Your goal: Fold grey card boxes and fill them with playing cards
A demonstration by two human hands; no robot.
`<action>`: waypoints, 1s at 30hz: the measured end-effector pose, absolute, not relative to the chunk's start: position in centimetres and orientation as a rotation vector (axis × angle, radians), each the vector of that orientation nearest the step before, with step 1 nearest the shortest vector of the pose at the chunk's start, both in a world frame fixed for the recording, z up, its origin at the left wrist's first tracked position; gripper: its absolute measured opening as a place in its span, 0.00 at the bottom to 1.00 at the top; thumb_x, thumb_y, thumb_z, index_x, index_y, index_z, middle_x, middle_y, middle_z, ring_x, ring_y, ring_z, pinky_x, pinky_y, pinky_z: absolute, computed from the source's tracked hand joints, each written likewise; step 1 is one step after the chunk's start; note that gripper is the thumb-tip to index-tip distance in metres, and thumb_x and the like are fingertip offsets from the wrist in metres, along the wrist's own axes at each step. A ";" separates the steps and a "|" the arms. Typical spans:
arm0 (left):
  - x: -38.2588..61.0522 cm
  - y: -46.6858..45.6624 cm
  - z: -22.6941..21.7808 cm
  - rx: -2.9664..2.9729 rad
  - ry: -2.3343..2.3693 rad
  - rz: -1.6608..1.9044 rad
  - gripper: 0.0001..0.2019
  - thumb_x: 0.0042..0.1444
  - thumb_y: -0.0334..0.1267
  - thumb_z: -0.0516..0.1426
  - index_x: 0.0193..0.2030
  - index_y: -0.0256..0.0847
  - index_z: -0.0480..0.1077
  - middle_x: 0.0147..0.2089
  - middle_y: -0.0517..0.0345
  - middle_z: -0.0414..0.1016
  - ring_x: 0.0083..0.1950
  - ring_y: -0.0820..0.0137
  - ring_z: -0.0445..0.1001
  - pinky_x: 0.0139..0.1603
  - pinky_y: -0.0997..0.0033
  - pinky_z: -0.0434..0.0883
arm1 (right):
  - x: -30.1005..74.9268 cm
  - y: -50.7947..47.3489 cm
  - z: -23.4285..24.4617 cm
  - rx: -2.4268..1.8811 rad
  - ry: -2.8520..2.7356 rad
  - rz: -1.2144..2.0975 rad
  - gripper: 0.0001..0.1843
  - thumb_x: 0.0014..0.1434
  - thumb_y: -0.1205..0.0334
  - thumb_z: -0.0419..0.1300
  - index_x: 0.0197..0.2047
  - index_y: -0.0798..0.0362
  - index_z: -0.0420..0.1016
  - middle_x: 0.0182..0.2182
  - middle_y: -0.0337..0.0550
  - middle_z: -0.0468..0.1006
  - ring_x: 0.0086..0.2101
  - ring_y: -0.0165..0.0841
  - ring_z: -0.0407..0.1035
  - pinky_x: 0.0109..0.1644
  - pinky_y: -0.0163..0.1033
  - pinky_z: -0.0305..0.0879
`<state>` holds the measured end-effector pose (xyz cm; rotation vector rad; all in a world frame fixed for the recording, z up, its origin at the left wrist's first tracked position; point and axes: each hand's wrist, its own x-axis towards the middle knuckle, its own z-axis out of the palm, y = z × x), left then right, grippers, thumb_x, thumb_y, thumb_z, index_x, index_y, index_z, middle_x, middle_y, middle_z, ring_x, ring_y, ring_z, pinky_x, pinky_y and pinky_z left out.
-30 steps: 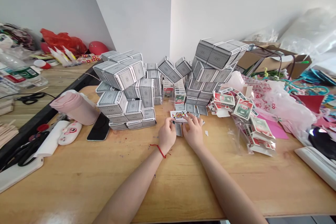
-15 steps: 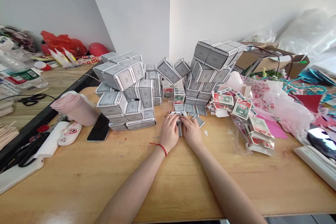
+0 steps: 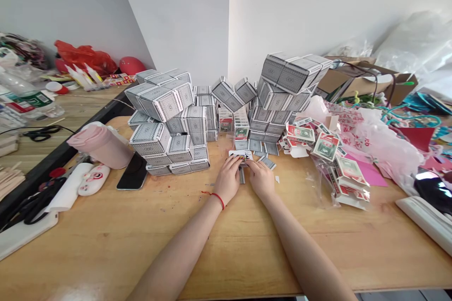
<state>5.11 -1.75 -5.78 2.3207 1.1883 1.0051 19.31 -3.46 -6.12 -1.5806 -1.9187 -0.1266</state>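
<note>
A white playing card (image 3: 245,153) lies face up at the middle of the table, its far edge showing beyond my fingertips. My left hand (image 3: 228,178) is closed on its near left side, fingers bent over it. On the right side my right hand (image 3: 261,178) grips the same card with its fingertips. Fingers cover most of the card's near part. A grey-backed card strip (image 3: 242,175) shows between my hands. Beside my right hand rests a loose patterned card (image 3: 268,162). Several grey-backed cards (image 3: 254,146) lie just beyond.
Folded-card blocks are stacked on the left (image 3: 169,103) and right (image 3: 282,99). Opened red-and-green card boxes (image 3: 326,146) and plastic bags (image 3: 367,127) lie to the right. On the left are a phone (image 3: 132,174) and a pink cup (image 3: 102,143).
My right hand has shifted slightly right and toward me. My left fingers have drawn back a little, so more of the card's face shows.
</note>
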 end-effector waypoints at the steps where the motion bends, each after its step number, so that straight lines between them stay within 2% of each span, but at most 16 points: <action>1: 5.1 -1.7 -5.9 2.322 1.196 1.021 0.20 0.56 0.26 0.45 0.55 0.40 0.62 0.57 0.51 0.64 0.62 0.66 0.57 0.60 0.54 0.61 | 19.3 -3.5 -6.1 -1.576 -1.906 -0.144 0.20 0.53 0.77 0.46 0.40 0.51 0.73 0.38 0.44 0.78 0.37 0.35 0.69 0.41 0.37 0.63; 9: 4.5 -1.4 -5.9 2.431 1.273 1.171 0.16 0.54 0.25 0.48 0.47 0.39 0.68 0.48 0.52 0.72 0.52 0.67 0.68 0.56 0.58 0.66 | 18.8 -3.8 -5.9 -1.441 -1.794 -0.180 0.14 0.56 0.72 0.48 0.37 0.51 0.73 0.34 0.42 0.78 0.35 0.31 0.71 0.38 0.33 0.64; 12: 4.0 -1.3 -5.5 2.452 1.275 1.265 0.13 0.54 0.26 0.50 0.42 0.40 0.70 0.43 0.54 0.75 0.47 0.68 0.71 0.54 0.61 0.67 | 18.6 -3.8 -5.6 -1.485 -1.710 -0.099 0.12 0.57 0.66 0.51 0.43 0.52 0.71 0.40 0.45 0.76 0.39 0.34 0.70 0.40 0.36 0.66; 14: 3.9 -1.3 -5.2 2.432 1.293 1.354 0.12 0.54 0.26 0.50 0.40 0.41 0.71 0.41 0.55 0.76 0.45 0.69 0.72 0.51 0.63 0.69 | 18.6 -3.7 -5.6 -1.516 -1.680 -0.069 0.17 0.56 0.63 0.53 0.50 0.53 0.67 0.47 0.48 0.72 0.45 0.37 0.67 0.46 0.40 0.65; 16: 3.9 -1.4 -5.0 2.408 1.300 1.431 0.11 0.55 0.27 0.50 0.39 0.41 0.71 0.39 0.56 0.76 0.43 0.69 0.73 0.48 0.65 0.70 | 18.7 -3.5 -5.8 -1.529 -1.718 -0.041 0.21 0.55 0.62 0.54 0.53 0.53 0.65 0.50 0.48 0.70 0.48 0.40 0.64 0.49 0.45 0.63; 19: 4.0 -1.8 -4.7 2.392 1.296 1.487 0.09 0.55 0.29 0.51 0.40 0.41 0.70 0.37 0.56 0.76 0.41 0.69 0.73 0.44 0.67 0.70 | 18.9 -3.2 -6.3 -1.556 -1.803 0.018 0.19 0.56 0.63 0.52 0.52 0.52 0.66 0.47 0.46 0.73 0.45 0.41 0.65 0.47 0.46 0.64; 24: 4.3 -2.3 -4.4 2.292 1.250 1.548 0.08 0.56 0.30 0.51 0.39 0.41 0.70 0.36 0.55 0.76 0.39 0.71 0.73 0.42 0.70 0.69 | 19.3 -3.0 -6.7 -1.601 -1.866 -0.022 0.15 0.58 0.66 0.49 0.44 0.50 0.73 0.45 0.42 0.75 0.39 0.38 0.67 0.43 0.44 0.65; 30: 4.5 -2.1 -4.4 1.927 1.314 1.607 0.08 0.57 0.34 0.51 0.41 0.39 0.69 0.38 0.52 0.74 0.40 0.70 0.73 0.41 0.70 0.70 | 19.5 -3.0 -6.5 -1.584 -1.942 -0.126 0.17 0.56 0.73 0.46 0.43 0.52 0.73 0.41 0.44 0.77 0.37 0.35 0.69 0.41 0.39 0.65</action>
